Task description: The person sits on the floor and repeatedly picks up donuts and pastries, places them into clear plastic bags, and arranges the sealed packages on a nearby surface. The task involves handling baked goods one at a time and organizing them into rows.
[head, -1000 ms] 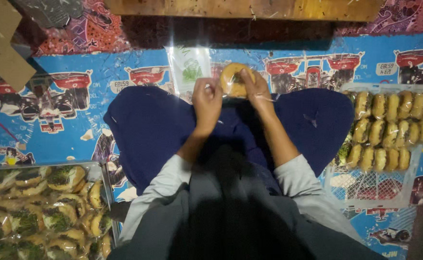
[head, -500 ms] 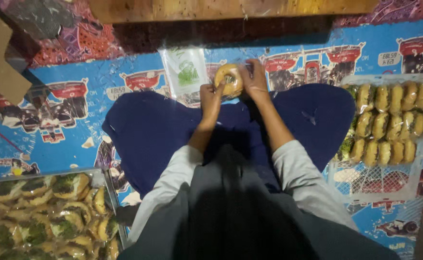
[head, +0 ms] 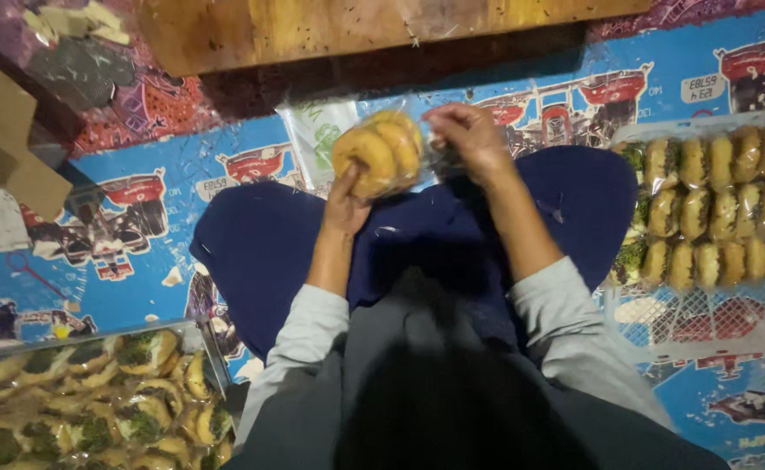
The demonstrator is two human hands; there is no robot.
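My left hand [head: 347, 202] grips a clear plastic bag holding golden round pastries [head: 379, 150] from below, above my crossed legs in dark blue trousers [head: 260, 244]. My right hand [head: 468, 137] pinches the bag's gathered open end at the right of the pastries. Both hands are closed on the same bag. A stack of flat clear bags with green print [head: 317, 139] lies on the floor just behind the pastries.
A white mesh tray [head: 704, 322] at right holds rows of wrapped pastries [head: 713, 204]. A clear box of pastries with green topping [head: 86, 400] sits at lower left. A wooden board [head: 347, 26] and cardboard [head: 8, 148] lie beyond the blue printed mat [head: 138, 183].
The bagged pastry pair has turned sideways, and my right hand has moved from the top of the pastry to the bag's mouth at the right, gathering it.
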